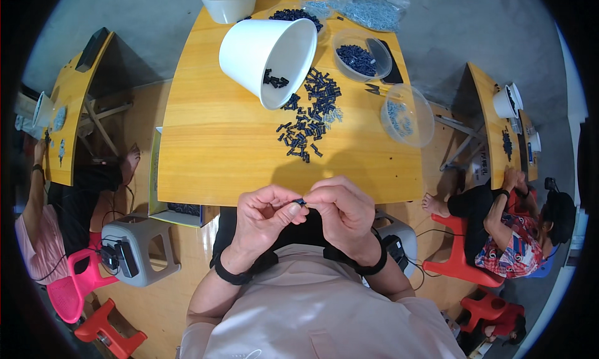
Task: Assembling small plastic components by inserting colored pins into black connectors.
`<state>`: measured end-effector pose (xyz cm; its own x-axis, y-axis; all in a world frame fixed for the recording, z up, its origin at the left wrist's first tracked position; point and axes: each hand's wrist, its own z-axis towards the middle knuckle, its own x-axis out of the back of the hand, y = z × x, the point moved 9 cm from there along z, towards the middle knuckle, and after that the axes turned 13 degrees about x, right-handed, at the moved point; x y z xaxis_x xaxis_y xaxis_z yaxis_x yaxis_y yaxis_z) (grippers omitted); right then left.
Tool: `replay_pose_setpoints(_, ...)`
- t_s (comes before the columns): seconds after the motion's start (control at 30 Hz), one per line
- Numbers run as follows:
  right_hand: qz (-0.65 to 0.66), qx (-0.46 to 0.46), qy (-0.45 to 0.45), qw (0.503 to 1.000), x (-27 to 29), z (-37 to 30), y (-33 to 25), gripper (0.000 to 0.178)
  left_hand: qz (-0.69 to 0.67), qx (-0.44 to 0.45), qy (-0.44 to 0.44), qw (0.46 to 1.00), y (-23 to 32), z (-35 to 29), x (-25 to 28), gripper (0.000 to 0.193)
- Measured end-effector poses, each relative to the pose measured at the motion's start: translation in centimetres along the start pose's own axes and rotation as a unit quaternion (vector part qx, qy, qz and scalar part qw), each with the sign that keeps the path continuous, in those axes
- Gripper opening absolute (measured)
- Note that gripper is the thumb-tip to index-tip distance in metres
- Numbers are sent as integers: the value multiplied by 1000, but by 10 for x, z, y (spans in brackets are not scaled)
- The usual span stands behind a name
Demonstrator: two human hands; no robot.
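Close to my body, just off the table's near edge, a small black plastic part [299, 202] is pinched between the thumb and finger of my left hand [265, 217]. The fingertips of my right hand [342, 210] are pressed together at the part's right end; whatever they hold is too small and hidden to name. Beyond my hands, a loose pile of black plastic parts [310, 131] spreads over the wooden table [212, 140]. A few small silvery screws [334, 115] lie at its right side. Behind it a white bucket [243, 56] lies tipped with black parts inside.
To the right stand a clear tub of dark parts [357, 61], a clear tub of silvery screws [399, 119] and small black-handled snips [375, 90]. A bag of screws [374, 13] and another white bucket [226, 6] are at the back. People sit at tables on both sides.
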<state>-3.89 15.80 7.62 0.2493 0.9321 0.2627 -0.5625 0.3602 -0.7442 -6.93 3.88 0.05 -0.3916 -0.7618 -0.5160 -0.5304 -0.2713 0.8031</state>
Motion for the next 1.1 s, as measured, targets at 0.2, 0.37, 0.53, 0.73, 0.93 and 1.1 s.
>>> replay_pose_setpoints(0.2,14,-1,32,999,2,-4,4,10,5,13,18,1000,-4,0,1,9)
replay_pose_setpoints(0.37,-27,29,30,999,3,-4,-4,12,-43,10,21,999,-7,-3,-1,10)
replay_pose_setpoints(0.53,-124,106,37,986,2,-3,-22,15,-76,-17,-3,997,-10,-4,-2,7)
replay_pose_setpoints(0.73,-161,164,5,973,-4,-4,-29,22,-55,-17,3,998,-8,-6,0,6)
replay_pose_setpoints(0.93,-137,167,-40,976,-15,-12,-22,29,-10,-22,26,999,-13,-8,7,4)
replay_pose_setpoints(1.1,-127,81,-53,987,-14,-17,25,24,-55,-24,68,996,-18,7,27,4)
